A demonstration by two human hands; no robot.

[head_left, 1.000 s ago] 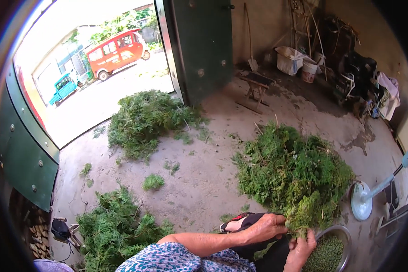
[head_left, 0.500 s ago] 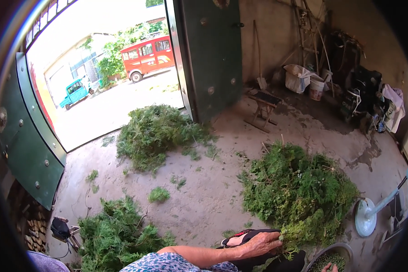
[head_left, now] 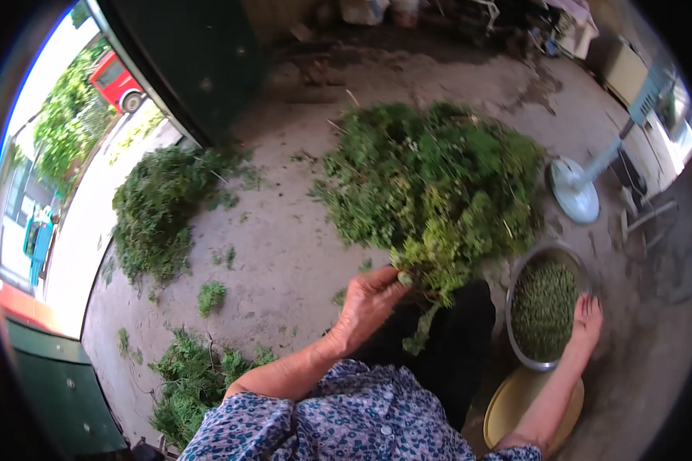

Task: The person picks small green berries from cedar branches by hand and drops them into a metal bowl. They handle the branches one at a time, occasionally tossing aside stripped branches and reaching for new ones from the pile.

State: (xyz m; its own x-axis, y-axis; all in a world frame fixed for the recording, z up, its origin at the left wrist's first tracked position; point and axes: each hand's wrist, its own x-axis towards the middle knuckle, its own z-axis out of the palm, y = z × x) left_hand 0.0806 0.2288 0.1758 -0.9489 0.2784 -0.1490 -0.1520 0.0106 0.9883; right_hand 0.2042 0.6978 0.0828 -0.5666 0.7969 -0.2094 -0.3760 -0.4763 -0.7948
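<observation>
My left hand (head_left: 370,303) is closed, thumb and fingers pinching a leafy evergreen sprig (head_left: 430,261) at the near edge of a large heap of cut branches (head_left: 438,169). A small pale-green round piece shows at the fingertips. A loose green tip (head_left: 419,332) hangs over my dark-clothed lap. At the right rim of a metal bowl (head_left: 514,326), my right hand (head_left: 588,321) has its fingers slightly bent and apart, with nothing visible in them. Many small green cones or berries (head_left: 546,307) fill much of the bowl.
Beneath the bowl's near side is a round yellowish tub or stool (head_left: 507,403). A pale-blue fan (head_left: 577,192) stands to the right. Two more branch piles (head_left: 158,207) lie leftward, with small scraps (head_left: 211,297) on the concrete floor. The dark-green door (head_left: 181,61) stands far left.
My view has swung down and to the right, bringing the bowl and both forearms further into sight. My left hand stays at the sprig; my right hand is now at the bowl's right rim.
</observation>
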